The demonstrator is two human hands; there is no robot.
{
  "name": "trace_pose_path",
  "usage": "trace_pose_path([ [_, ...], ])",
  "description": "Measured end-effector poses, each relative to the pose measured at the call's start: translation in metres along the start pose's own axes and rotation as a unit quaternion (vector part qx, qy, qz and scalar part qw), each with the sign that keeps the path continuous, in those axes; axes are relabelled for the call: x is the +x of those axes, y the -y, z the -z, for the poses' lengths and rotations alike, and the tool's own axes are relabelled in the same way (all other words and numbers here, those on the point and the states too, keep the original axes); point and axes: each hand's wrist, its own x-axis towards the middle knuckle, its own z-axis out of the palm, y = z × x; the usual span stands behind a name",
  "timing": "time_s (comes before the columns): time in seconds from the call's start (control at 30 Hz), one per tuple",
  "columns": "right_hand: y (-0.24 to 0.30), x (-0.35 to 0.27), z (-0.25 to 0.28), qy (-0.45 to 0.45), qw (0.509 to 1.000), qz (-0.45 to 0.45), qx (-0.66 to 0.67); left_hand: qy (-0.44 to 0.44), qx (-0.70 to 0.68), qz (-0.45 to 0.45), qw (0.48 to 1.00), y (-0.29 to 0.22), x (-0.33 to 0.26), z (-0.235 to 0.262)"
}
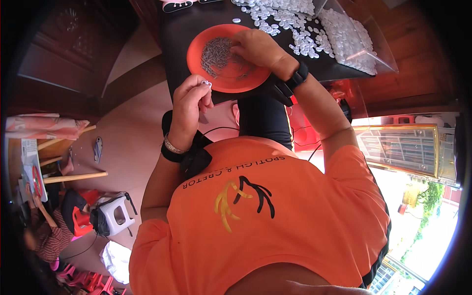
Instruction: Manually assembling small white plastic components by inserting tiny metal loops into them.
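My left hand (189,103) is closed, pinching a small white plastic piece (207,84) between thumb and fingertips just off the plate's near left rim. Over the orange plate (231,85), my right hand (258,47) reaches down with its fingers drawn together at the edge of a heap of small thin grey metal pins (216,55), perhaps nails or screws. Whether a pin is between those fingers is hidden. A single white piece (236,20) lies on the black tabletop beyond the plate.
Many white plastic pieces (306,43) are scattered on the black table (177,29) at the far right. More fill a clear box (348,42) lying beside them. On the left, another person (54,228) sits near a white stool (118,215).
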Motion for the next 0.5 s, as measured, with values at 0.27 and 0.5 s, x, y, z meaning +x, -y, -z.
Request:
trace_pose_path([
  [0.27, 0.019, -0.012, 0.017, 0.000, 1.000, -0.001, 0.022, 0.010, -0.010, 0.012, 1.000, 0.003, 0.002, 0.000],
  [0.5, 0.033, -0.009, 0.002, 0.047, 0.996, 0.078, 0.023, 0.003, -0.007, 0.011, 1.000, 0.004, 0.002, -0.002],
])
